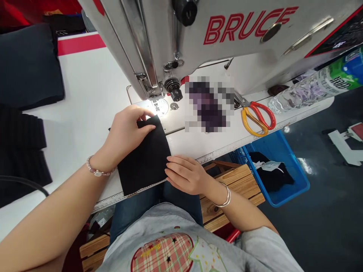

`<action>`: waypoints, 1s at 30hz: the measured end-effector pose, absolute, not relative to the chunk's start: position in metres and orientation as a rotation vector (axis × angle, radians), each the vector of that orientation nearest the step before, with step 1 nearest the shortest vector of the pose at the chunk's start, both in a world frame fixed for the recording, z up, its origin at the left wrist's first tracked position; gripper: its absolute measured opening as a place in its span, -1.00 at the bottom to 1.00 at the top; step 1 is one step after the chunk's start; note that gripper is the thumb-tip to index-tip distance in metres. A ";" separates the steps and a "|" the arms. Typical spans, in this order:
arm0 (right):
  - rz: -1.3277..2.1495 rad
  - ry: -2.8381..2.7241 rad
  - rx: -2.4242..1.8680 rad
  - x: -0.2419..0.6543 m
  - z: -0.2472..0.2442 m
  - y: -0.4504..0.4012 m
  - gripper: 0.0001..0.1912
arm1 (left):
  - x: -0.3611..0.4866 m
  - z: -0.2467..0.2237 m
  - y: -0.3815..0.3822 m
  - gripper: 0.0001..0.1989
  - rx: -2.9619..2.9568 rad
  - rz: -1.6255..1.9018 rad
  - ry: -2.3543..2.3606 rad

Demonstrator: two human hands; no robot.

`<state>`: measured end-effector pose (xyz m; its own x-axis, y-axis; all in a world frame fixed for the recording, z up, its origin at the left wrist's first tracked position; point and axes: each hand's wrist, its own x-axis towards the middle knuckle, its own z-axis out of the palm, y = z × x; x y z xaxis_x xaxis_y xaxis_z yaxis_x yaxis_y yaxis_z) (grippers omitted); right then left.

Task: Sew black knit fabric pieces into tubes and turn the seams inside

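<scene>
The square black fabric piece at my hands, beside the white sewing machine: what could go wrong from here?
The left hand has its fingers close to the lit metal needle plate, so they could be hurt if the machine ran. The right hand has only its fingertips at the side of the square black fabric piece, so the cloth might skew. The scissors with red and yellow handles lie near the white table's front edge; a bump might knock them off.

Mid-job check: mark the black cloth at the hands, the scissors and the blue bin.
Black cloth (144,162): head view, middle of its flat face.
Scissors (253,105): head view, red handle near the pivot.
Blue bin (289,159): head view, inner right wall.
</scene>
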<state>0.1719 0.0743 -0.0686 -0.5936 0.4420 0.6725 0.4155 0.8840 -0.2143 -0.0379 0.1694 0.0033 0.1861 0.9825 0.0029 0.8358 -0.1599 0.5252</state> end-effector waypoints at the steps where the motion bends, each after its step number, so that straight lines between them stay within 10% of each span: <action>1: 0.035 -2.286 -0.612 0.172 -0.068 0.075 -0.89 | -0.038 0.003 0.169 -0.82 2.070 0.500 1.688; 30: 0.055 -2.186 -0.709 0.152 -0.063 0.076 -0.90 | -0.038 0.000 0.169 -0.80 2.105 0.231 1.881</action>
